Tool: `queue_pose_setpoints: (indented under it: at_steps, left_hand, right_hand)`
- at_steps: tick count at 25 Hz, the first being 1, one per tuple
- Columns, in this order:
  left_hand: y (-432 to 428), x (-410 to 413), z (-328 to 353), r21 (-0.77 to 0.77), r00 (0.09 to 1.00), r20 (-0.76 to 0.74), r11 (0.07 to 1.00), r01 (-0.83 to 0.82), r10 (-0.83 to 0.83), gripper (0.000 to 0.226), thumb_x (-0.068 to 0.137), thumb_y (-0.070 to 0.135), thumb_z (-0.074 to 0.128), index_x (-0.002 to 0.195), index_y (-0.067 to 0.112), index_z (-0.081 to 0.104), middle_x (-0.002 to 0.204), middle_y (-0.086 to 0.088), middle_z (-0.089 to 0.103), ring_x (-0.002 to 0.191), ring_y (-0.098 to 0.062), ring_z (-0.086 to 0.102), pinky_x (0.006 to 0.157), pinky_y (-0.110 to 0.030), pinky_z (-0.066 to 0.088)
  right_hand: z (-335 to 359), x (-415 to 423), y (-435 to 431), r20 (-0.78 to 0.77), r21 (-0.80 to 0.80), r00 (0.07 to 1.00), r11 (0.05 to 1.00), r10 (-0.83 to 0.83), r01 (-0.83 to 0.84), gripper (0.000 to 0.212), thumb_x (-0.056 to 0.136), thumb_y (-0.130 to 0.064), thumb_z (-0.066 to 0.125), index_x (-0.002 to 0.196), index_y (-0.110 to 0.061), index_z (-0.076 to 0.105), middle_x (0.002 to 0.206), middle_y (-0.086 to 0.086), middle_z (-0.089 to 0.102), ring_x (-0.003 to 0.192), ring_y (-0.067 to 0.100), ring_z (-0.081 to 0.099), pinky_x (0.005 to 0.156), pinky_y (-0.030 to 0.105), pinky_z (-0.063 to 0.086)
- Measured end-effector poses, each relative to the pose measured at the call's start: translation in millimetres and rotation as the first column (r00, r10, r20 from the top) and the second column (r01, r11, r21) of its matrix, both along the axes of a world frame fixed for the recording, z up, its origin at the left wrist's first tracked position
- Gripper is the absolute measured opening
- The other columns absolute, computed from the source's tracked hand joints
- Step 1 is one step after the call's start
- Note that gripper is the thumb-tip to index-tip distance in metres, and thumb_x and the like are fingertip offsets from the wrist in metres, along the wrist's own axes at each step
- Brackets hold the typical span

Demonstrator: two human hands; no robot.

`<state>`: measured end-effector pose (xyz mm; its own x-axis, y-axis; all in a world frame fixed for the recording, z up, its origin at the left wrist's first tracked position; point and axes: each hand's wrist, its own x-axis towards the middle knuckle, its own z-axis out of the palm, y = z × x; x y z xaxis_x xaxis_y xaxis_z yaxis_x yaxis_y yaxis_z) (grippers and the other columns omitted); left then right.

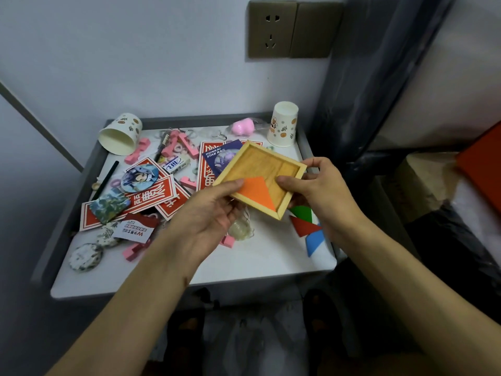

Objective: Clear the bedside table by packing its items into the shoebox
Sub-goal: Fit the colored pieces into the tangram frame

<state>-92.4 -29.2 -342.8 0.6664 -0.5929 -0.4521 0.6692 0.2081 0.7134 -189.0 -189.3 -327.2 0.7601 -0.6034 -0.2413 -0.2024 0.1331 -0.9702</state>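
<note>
Head view shows my left hand (214, 210) and right hand (317, 191) pinching the wooden tangram tray (268, 164), left thumb on the orange triangle (256, 192), so I'd keep it level.

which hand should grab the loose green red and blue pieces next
Probably the right hand: the green piece, red piece and blue piece lie on the table just beneath it. The left hand, thumb on the orange triangle, can hold the wooden tray alone.
</note>
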Motion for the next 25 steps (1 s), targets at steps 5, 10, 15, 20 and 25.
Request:
queue_pose_setpoints:
  at_steps: [5, 10, 15, 20, 25]
  left_hand:
    - [-14, -14, -5, -0.026, 0.966, -0.177, 0.98, -0.196, 0.189, 0.032, 0.085, 0.011, 0.071, 0.116, 0.013, 0.062, 0.106, -0.013, 0.075, 0.092, -0.03, 0.074, 0.076, -0.051, 0.061]
    - [-2, 2, -6, 0.042, 0.963, -0.085, 0.967, -0.252, 0.255, 0.028, 0.089, 0.008, 0.068, 0.116, 0.008, 0.063, 0.107, -0.013, 0.074, 0.089, -0.028, 0.075, 0.067, -0.046, 0.061]
    - [-1, 3, -9, 0.083, 0.969, -0.055, 0.969, -0.234, 0.239, 0.022, 0.089, 0.008, 0.069, 0.11, 0.007, 0.063, 0.098, -0.012, 0.076, 0.083, -0.026, 0.075, 0.061, -0.043, 0.06]
    - [-3, 3, -8, 0.093, 0.971, -0.051, 0.969, -0.23, 0.235, 0.02, 0.089, 0.007, 0.068, 0.108, 0.008, 0.062, 0.103, -0.013, 0.074, 0.084, -0.026, 0.075, 0.061, -0.042, 0.061]
    - [-1, 5, -8, 0.097, 0.972, -0.05, 0.97, -0.225, 0.23, 0.027, 0.089, 0.006, 0.068, 0.114, 0.01, 0.059, 0.109, -0.012, 0.072, 0.092, -0.029, 0.073, 0.066, -0.045, 0.061]
  right_hand:
    - [-8, 3, 7, -0.025, -0.116, 0.995, 0.989, 0.093, -0.095, 0.035, 0.088, -0.024, 0.069, 0.115, -0.016, 0.048, 0.09, 0.005, 0.071, 0.066, 0.016, 0.072, 0.049, 0.022, 0.054]
    - [-24, -5, -30, -0.536, -0.844, 0.821, 0.138, -0.195, -0.518, 0.042, 0.082, -0.046, 0.069, 0.117, -0.022, 0.064, 0.111, 0.0, 0.057, 0.101, 0.017, 0.054, 0.078, 0.036, 0.054]
    - [-38, -2, -32, -0.674, -0.735, 0.703, 0.116, -0.227, -0.668, 0.064, 0.073, -0.059, 0.072, 0.121, -0.018, 0.061, 0.115, 0.004, 0.047, 0.105, 0.022, 0.047, 0.08, 0.034, 0.049]
    - [-36, 3, -29, -0.717, -0.697, 0.669, 0.222, -0.195, -0.682, 0.076, 0.071, -0.062, 0.072, 0.128, -0.017, 0.051, 0.12, 0.005, 0.041, 0.109, 0.023, 0.044, 0.084, 0.035, 0.047]
    - [-38, 2, -23, -0.643, -0.763, 0.738, 0.257, -0.204, -0.593, 0.079, 0.069, -0.067, 0.069, 0.127, -0.016, 0.05, 0.119, 0.005, 0.041, 0.102, 0.02, 0.048, 0.079, 0.034, 0.052]
